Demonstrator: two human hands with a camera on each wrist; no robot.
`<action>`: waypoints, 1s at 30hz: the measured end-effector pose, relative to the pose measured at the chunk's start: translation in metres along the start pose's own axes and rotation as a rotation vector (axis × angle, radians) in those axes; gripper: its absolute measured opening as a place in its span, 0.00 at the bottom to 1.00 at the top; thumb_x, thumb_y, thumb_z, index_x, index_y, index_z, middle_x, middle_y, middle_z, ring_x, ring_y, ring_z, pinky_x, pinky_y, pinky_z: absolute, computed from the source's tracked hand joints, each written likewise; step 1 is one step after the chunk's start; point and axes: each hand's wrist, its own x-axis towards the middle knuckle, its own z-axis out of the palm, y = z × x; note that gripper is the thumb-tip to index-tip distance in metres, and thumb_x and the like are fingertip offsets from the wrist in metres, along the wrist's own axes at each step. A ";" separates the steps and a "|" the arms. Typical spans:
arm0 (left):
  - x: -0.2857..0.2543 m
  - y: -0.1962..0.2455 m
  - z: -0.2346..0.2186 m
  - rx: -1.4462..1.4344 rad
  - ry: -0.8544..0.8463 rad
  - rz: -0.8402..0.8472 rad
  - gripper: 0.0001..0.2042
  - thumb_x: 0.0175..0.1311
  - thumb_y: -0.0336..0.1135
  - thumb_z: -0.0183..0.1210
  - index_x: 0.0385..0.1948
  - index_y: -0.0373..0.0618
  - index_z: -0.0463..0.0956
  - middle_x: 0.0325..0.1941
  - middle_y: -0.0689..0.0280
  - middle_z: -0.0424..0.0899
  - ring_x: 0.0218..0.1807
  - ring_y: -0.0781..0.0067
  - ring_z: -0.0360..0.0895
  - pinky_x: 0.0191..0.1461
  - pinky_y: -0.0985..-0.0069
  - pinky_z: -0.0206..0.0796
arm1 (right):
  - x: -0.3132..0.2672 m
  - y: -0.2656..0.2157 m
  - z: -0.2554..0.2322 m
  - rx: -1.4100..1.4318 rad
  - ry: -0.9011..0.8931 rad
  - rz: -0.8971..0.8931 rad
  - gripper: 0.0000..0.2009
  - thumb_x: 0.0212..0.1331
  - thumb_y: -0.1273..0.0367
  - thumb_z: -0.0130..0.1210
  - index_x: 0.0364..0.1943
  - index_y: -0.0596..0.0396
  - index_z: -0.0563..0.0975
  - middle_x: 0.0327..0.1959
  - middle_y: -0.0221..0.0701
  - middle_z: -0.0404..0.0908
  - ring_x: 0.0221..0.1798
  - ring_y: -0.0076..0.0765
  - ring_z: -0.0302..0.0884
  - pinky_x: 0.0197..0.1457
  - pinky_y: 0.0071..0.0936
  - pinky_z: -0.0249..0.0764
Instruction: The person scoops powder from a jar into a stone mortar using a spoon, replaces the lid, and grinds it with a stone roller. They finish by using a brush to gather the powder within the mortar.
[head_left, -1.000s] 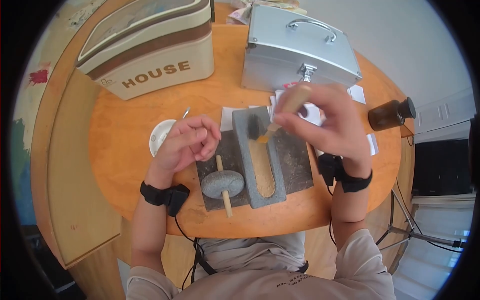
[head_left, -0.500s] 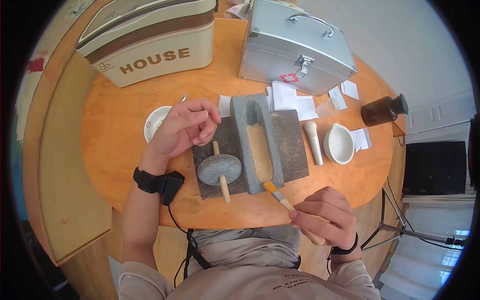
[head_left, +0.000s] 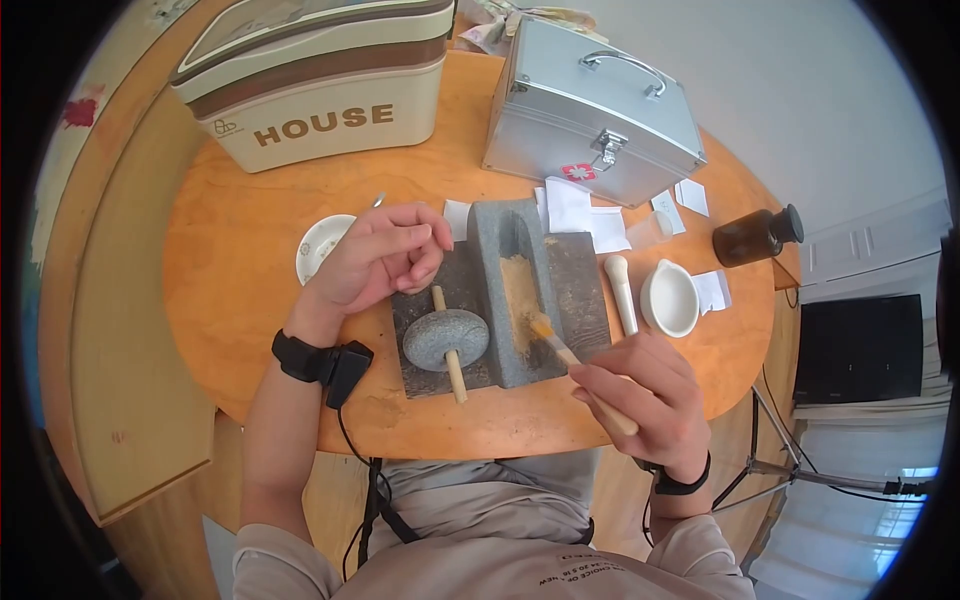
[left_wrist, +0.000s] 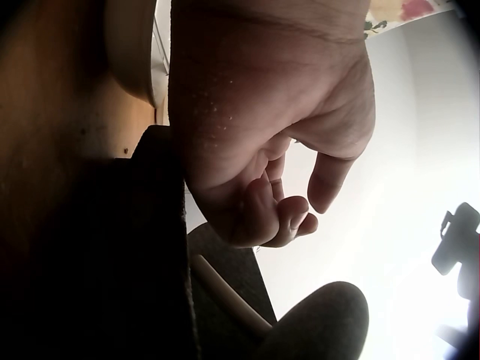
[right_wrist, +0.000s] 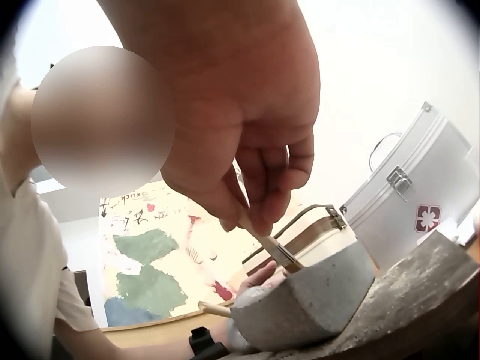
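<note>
My right hand [head_left: 650,400] pinches the wooden handle of a small flat brush [head_left: 556,343], its yellow bristles down in the hollow of a long grey stone trough [head_left: 493,300]. Tan powder [head_left: 520,295] lines the trough's bottom. In the right wrist view the brush [right_wrist: 279,250] slants down past the trough's end wall [right_wrist: 322,300]. My left hand [head_left: 380,260] hangs loosely curled and holds nothing. Just below it, a stone grinding wheel [head_left: 430,342] with a wooden rod through it lies on the dark board [head_left: 585,290]. The left wrist view shows the same hand [left_wrist: 262,127] above the wheel [left_wrist: 322,322].
A white mortar [head_left: 670,300] and a pestle [head_left: 621,293] stand right of the board. Behind are a silver case [head_left: 595,110], a cream HOUSE box [head_left: 330,110], paper packets [head_left: 570,205] and a brown bottle [head_left: 750,238]. A white bowl [head_left: 318,245] sits partly behind my left hand.
My right hand has swung the brush from the trough's far end to its near end, then slightly up into the hollow. My left hand has stayed nearly still.
</note>
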 end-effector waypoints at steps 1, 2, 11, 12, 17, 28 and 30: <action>0.000 0.000 0.000 0.000 0.001 -0.003 0.12 0.77 0.36 0.54 0.45 0.34 0.77 0.26 0.67 0.74 0.24 0.82 0.65 0.29 0.81 0.58 | -0.001 -0.005 -0.003 0.012 0.022 0.024 0.15 0.45 0.79 0.71 0.40 0.58 0.85 0.32 0.34 0.83 0.31 0.39 0.79 0.35 0.32 0.72; 0.000 0.000 0.000 0.001 -0.001 -0.002 0.12 0.77 0.36 0.54 0.45 0.34 0.77 0.26 0.67 0.74 0.24 0.82 0.65 0.29 0.81 0.58 | -0.004 -0.007 -0.003 0.033 0.011 0.021 0.15 0.46 0.79 0.70 0.41 0.59 0.84 0.33 0.34 0.83 0.31 0.39 0.78 0.34 0.32 0.71; 0.001 0.001 0.001 0.033 -0.002 0.001 0.13 0.77 0.38 0.54 0.45 0.34 0.76 0.26 0.67 0.73 0.24 0.82 0.65 0.28 0.81 0.57 | -0.001 0.003 0.024 0.041 0.040 0.017 0.14 0.48 0.77 0.70 0.41 0.61 0.83 0.34 0.35 0.82 0.32 0.40 0.77 0.33 0.34 0.70; 0.001 0.000 0.000 0.046 -0.006 0.004 0.13 0.77 0.39 0.53 0.45 0.34 0.76 0.25 0.67 0.73 0.24 0.81 0.65 0.28 0.81 0.57 | 0.000 0.000 0.016 0.052 0.043 0.029 0.13 0.49 0.78 0.69 0.41 0.61 0.83 0.34 0.35 0.81 0.32 0.40 0.77 0.33 0.35 0.70; 0.000 0.001 0.000 0.010 -0.008 -0.002 0.12 0.77 0.37 0.54 0.45 0.34 0.77 0.26 0.67 0.74 0.24 0.82 0.65 0.29 0.82 0.58 | -0.007 -0.008 -0.002 0.134 -0.027 0.050 0.13 0.48 0.79 0.67 0.41 0.61 0.83 0.34 0.35 0.81 0.32 0.41 0.77 0.34 0.36 0.71; 0.001 0.001 0.002 0.026 -0.008 -0.006 0.12 0.77 0.38 0.54 0.44 0.35 0.77 0.26 0.67 0.74 0.24 0.83 0.64 0.29 0.83 0.58 | -0.004 -0.008 -0.004 0.043 -0.094 0.040 0.19 0.42 0.80 0.65 0.43 0.62 0.81 0.36 0.35 0.79 0.35 0.43 0.76 0.36 0.36 0.72; 0.001 0.001 0.002 0.033 -0.006 0.001 0.12 0.77 0.38 0.54 0.45 0.35 0.77 0.26 0.67 0.74 0.24 0.83 0.64 0.29 0.83 0.58 | 0.000 -0.004 0.009 0.004 -0.088 0.028 0.21 0.37 0.80 0.63 0.44 0.62 0.81 0.36 0.36 0.79 0.35 0.43 0.76 0.36 0.36 0.71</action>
